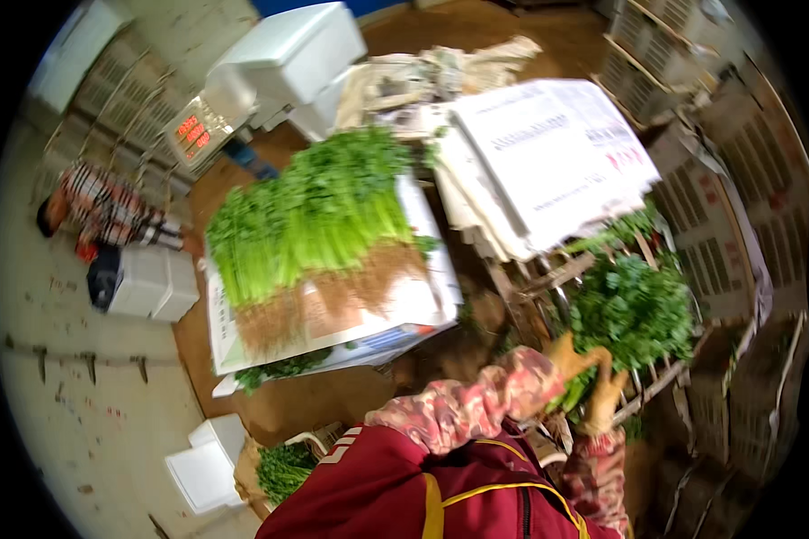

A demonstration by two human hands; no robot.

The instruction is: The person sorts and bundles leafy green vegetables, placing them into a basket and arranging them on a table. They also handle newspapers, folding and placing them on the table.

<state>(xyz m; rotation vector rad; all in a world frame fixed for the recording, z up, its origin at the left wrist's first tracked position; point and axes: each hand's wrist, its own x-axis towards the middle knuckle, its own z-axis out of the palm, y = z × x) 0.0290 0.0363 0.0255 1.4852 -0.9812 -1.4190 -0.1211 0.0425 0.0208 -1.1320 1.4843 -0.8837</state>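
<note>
At the lower right, a bunch of leafy celery [634,314] lies over a wooden-framed rack, its leaves pointing away from me and its pale green stems toward me. My left hand [568,361] is closed around the stem end from the left. My right hand [605,402], close beside it, is closed on the same stems from the near side; its fingers are slightly blurred. To the left, a wide row of celery with brown roots [315,225] is laid out on a paper-covered stand [377,319].
Stacked white printed sheets [557,153] lie beyond the rack. Slatted crates [737,207] line the right side. A scale with a red display [193,135] stands near a white foam box [288,54]. At far left, another person [108,207] is beside white boxes [148,283]. More greens [285,473] sit below.
</note>
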